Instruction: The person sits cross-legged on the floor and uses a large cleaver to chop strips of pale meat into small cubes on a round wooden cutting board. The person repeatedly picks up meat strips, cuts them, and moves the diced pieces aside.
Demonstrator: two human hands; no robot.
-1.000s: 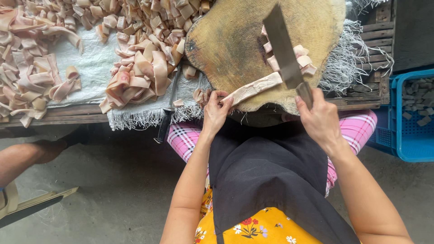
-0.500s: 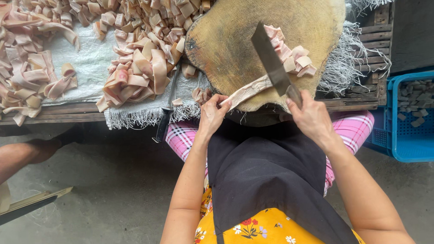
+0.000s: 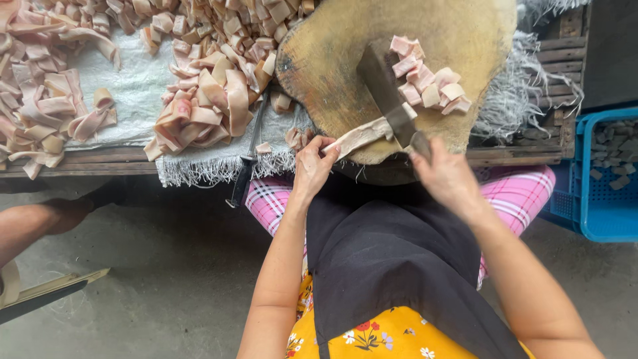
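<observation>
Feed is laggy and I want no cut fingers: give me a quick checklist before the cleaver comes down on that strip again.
1. Right hand grips cleaver handle: ok.
2. Left hand pins the pale strip at its near end: ok.
3. Left fingertips apart from the blade: ok, though the gap looks small.
4. Strip lies flat on the round wooden block: ok.
5. Cut pieces sit beyond the blade, off the cutting line: ok.
6. Block steady on the bench: cannot tell.
</observation>
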